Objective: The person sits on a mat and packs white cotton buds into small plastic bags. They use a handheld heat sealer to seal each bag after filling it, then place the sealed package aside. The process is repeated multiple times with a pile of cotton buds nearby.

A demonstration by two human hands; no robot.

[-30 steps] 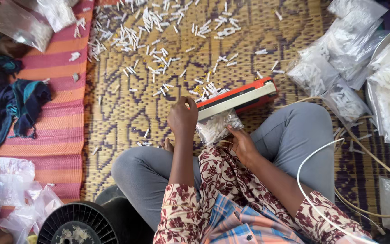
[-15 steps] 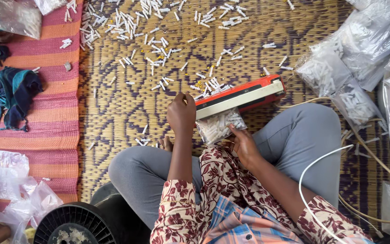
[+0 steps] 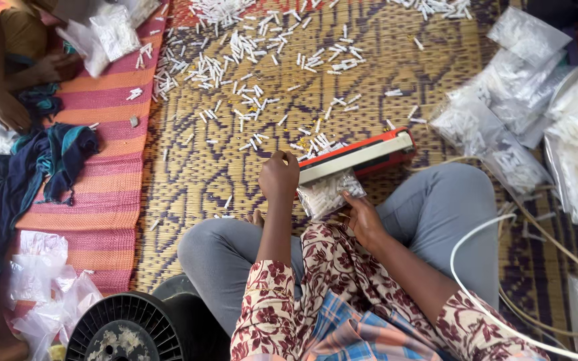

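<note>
The person sits cross-legged on the woven yellow-brown floor mat [image 3: 188, 160], working at a long red and cream heat-sealing bar [image 3: 359, 155] that lies just above centre of the frame. Its long axis runs from lower left up to the right, slightly tilted. The left hand [image 3: 279, 177] rests closed on the bar's lower-left end, pressing down on it. The right hand [image 3: 364, 219] sits just below and right of that, fingers curled in a narrow grip on a small clear plastic bag filled with short white pieces [image 3: 329, 192]. The bag's upper edge is tucked under the bar, so the bag lies between the two hands, touching both the bar and the right hand; the left is nearer the bar's end.

Loose short white pieces [image 3: 249, 53] litter the mat toward the top. Filled clear bags [image 3: 503, 113] pile at the right edge. A black spool [image 3: 132, 331] sits at lower left, and another person's hand [image 3: 5, 110] rests at the left edge.
</note>
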